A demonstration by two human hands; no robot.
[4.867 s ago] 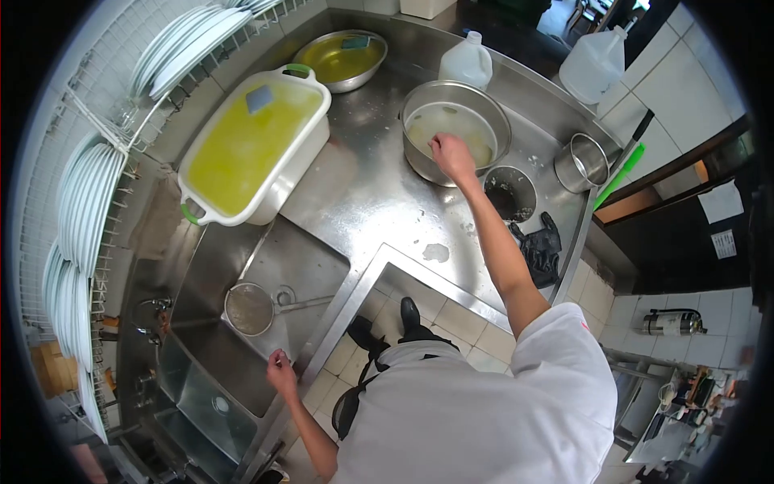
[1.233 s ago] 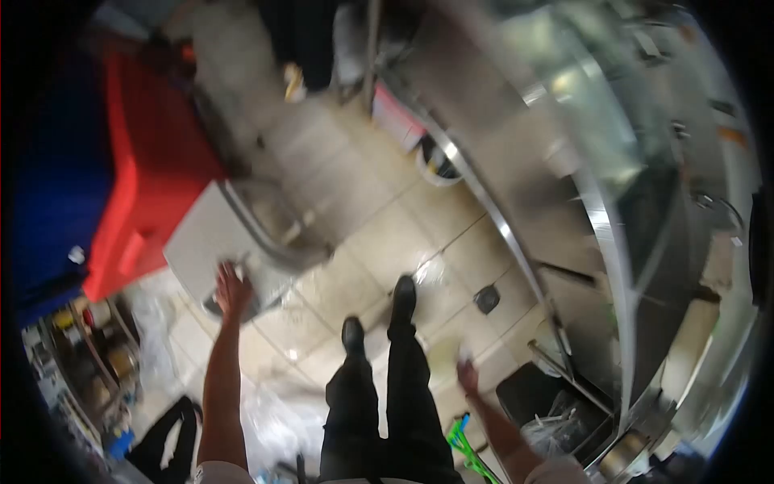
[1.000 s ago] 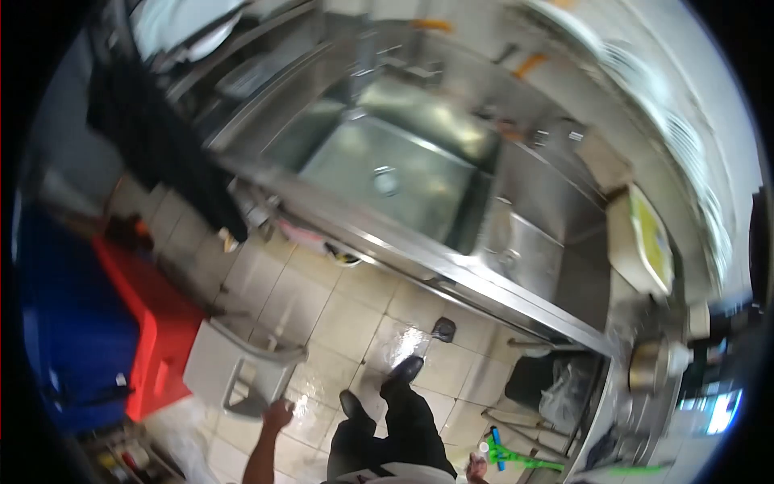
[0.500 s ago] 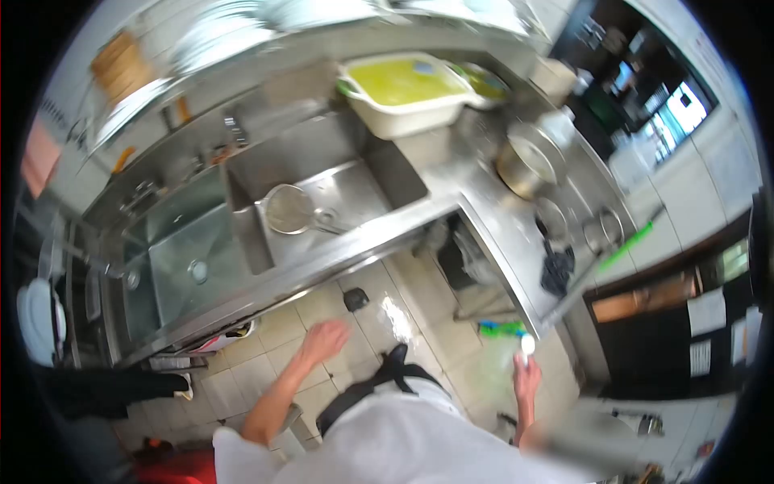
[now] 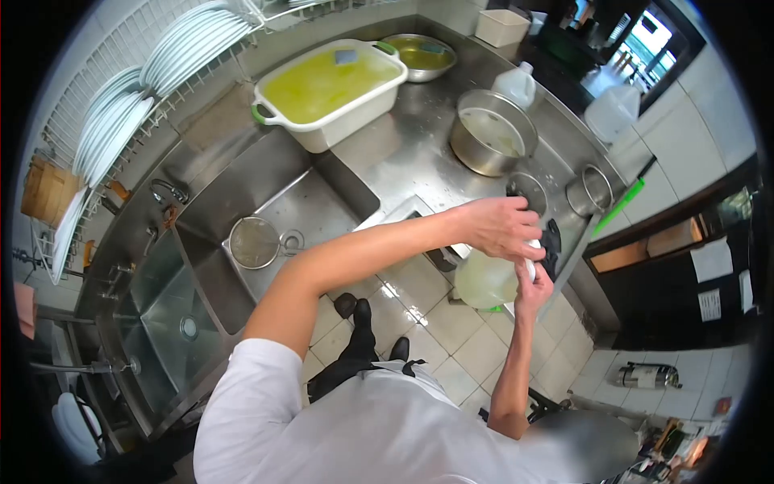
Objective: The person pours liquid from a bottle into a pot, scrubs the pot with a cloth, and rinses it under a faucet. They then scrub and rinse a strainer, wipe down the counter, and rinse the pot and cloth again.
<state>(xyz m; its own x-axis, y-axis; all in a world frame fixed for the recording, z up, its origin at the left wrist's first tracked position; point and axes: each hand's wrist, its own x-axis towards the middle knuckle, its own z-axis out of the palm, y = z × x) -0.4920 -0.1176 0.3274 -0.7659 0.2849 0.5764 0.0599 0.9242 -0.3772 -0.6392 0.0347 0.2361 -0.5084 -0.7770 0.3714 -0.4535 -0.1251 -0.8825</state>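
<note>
A translucent plastic jug (image 5: 485, 281) with pale yellowish-green liquid hangs over the floor by the counter's inner corner, tilted. My right hand (image 5: 532, 292) is closed around its handle near the neck. My left hand (image 5: 501, 230) reaches across from the left, its fingers pinched on the white cap (image 5: 533, 250) at the jug's top. Both hands are close together, the left just above the right. Beyond them on the counter are a black cloth-like item (image 5: 551, 244) and a large steel pot (image 5: 486, 141).
A white tub (image 5: 322, 133) of yellow-green liquid and a steel bowl (image 5: 419, 55) stand on the steel counter. A strainer (image 5: 255, 243) lies in the sink (image 5: 322, 181). A green-handled tool (image 5: 619, 208) leans at the right edge. Plates (image 5: 193, 40) fill a wall rack.
My left hand has come across to the jug's cap from its free position. My right hand has raised the jug higher. The body and view have shifted right, toward the counter corner.
</note>
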